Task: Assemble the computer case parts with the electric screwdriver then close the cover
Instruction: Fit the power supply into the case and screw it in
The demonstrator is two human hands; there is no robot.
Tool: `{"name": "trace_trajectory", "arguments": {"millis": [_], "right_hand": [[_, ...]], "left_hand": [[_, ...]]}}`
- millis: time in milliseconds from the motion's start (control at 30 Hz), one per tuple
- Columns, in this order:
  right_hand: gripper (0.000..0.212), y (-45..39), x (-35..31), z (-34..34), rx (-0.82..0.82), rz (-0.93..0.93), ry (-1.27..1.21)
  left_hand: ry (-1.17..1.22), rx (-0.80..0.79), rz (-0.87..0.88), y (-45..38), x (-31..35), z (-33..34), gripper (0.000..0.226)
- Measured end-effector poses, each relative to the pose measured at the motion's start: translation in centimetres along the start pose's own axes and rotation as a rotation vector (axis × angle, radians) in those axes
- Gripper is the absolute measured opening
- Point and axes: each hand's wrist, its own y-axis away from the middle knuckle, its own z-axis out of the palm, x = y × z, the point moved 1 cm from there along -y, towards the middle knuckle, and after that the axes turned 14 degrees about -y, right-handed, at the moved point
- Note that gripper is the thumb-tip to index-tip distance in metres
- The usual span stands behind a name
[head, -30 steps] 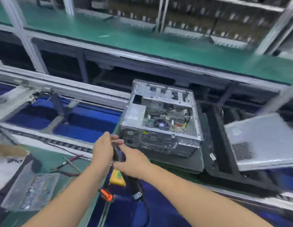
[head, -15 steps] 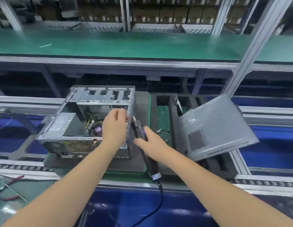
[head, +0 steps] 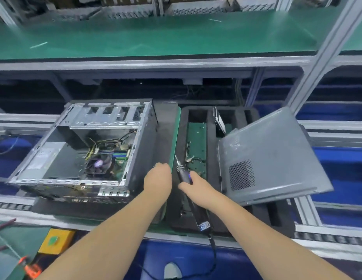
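hands (head: 172,182) beside case (head: 83,150) | R grips screwdriver (head: 183,174) | cover (head: 273,156) R

We reach both forearms forward; our left hand (head: 158,177) is curled just right of the computer case (head: 85,150), and our right hand (head: 196,185) grips the electric screwdriver (head: 191,190) farther right.

There's a green-topped shelf (head: 155,37) along the back, a yellow box (head: 56,240) with a green button (bottom left), and red-handled pliers (head: 6,223) nearby.
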Motion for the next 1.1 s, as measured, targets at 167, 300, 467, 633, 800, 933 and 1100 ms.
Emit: {"name": "trace_trajectory", "arguments": {"millis": [167,300,467,633,800,933,1100], "right_hand": [[0.070,-1.1,2.3,-0.7,-0.072,0.072,0.017],[0.050,-1.3,2.5,-0.7,-0.096,0.067,0.006],[0.071,-1.3,2.1,-0.8,-0.069,0.057,-0.021],[0.076,-1.1,1.4,-1.1,-0.069,0.058,-0.049],[0.058,-0.2,-1.0,-1.8,-0.056,-0.010,-0.042],[0.055,1.0,-3.1,-2.5,-0.038,-0.075,-0.025],[0.059,2.9,-5.6,-3.4,-0.037,-0.145,-0.039]], "left_hand": [[-0.163,-0.061,0.046,-4.3,0.3,2.0,0.034],[-0.237,-0.060,0.085,-5.3,0.0,3.4,0.032],[-0.229,0.008,0.108,-5.7,-0.4,4.4,0.036],[0.003,0.157,0.037,-5.9,-0.8,3.2,0.023],[1.093,0.154,-0.179,-5.7,-1.0,-0.2,0.019],[1.523,0.019,-0.214,-5.2,-1.2,-2.9,0.022],[1.544,-0.105,-0.034,-4.5,-3.5,-6.3,0.018]]}}
